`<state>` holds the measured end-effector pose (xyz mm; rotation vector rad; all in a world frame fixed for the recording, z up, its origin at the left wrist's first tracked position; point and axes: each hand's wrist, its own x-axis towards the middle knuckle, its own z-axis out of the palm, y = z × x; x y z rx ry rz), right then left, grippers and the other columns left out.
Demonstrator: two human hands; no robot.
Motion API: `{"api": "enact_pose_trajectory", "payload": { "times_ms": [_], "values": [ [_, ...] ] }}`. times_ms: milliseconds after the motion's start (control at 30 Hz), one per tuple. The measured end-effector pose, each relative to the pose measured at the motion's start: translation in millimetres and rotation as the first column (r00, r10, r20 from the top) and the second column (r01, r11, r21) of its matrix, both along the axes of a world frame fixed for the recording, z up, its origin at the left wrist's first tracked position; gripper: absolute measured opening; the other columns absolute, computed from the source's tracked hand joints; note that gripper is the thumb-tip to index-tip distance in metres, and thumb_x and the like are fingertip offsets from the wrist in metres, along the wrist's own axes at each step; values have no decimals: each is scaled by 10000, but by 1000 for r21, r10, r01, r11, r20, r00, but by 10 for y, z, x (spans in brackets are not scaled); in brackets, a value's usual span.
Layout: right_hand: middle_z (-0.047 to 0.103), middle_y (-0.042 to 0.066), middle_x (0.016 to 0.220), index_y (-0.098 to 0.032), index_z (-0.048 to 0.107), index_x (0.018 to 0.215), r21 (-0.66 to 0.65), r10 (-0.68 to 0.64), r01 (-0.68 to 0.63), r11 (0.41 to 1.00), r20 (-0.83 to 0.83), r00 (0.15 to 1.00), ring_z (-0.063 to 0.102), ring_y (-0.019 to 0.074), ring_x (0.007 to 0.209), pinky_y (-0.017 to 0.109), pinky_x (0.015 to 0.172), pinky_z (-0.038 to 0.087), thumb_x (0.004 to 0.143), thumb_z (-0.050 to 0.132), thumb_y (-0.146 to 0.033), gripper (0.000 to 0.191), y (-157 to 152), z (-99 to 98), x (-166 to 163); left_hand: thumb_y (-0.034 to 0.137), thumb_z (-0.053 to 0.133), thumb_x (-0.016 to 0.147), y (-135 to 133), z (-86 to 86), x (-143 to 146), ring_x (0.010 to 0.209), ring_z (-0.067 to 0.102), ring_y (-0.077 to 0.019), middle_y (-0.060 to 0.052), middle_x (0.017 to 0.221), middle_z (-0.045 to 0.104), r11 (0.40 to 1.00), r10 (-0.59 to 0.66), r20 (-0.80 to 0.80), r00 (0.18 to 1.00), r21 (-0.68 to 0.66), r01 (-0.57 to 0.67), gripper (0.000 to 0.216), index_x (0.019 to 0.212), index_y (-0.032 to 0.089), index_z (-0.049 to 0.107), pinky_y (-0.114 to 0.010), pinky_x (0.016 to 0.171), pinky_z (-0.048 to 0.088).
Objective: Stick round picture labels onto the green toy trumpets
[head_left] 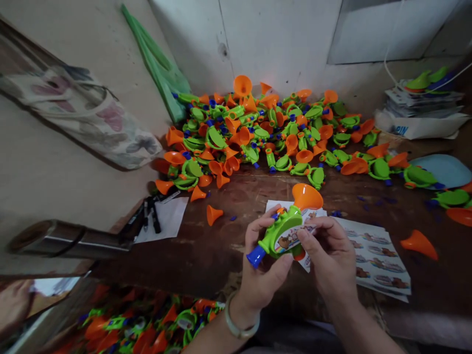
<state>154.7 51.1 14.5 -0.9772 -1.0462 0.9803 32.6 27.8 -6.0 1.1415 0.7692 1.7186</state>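
A green toy trumpet with an orange bell and a blue mouthpiece is held tilted over the table. My left hand wraps round its mouthpiece end, thumb below and fingers behind. My right hand pinches a printed sticker with a bear picture against the trumpet's flat green side. Part of the sticker lies on that side; the right fingers cover its other end. Under and right of my hands lie sticker sheets with rows of similar pictures.
A large heap of toy trumpets fills the back of the table. More lie in a pile below the front edge. Loose orange bells, pens and a metal cylinder are around. Another person's hand shows at far left.
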Motion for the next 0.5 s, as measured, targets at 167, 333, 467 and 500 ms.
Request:
{"api": "enact_pose_trajectory", "payload": {
  "times_ms": [167,333,467,500],
  "values": [
    [686,-36,724,-254,758,864,14,-17,17,1000,-27,999,629,109,621,180,570,566,820,870,-236,122,4,21,-6,276,804,922,8,-15,11,1424,615,-295,-93,1563,604,1000,16,-12,1000,4,-16,423,1310,327,645,-442,1164,535],
    [662,-41,684,-242,753,835,50,-72,70,996,32,997,610,108,581,178,522,548,809,853,-216,106,-2,70,-42,280,746,968,10,-68,47,1423,614,-290,-86,1551,615,998,49,39,998,-33,-47,322,1275,323,659,-461,1174,522],
    [682,-35,685,-240,729,845,140,-111,88,986,163,980,628,125,571,209,506,543,839,809,-217,83,10,104,-49,263,737,968,-12,-73,67,1437,602,-307,-89,1538,629,996,80,51,995,-34,-78,292,1245,314,657,-489,1163,532],
    [692,-35,694,-243,723,857,175,-118,83,981,201,972,634,128,572,217,506,539,846,792,-199,83,15,107,-43,265,738,966,-20,-68,68,1439,600,-312,-88,1538,630,996,89,49,995,-28,-88,291,1241,315,654,-502,1162,533]
  ]
}}
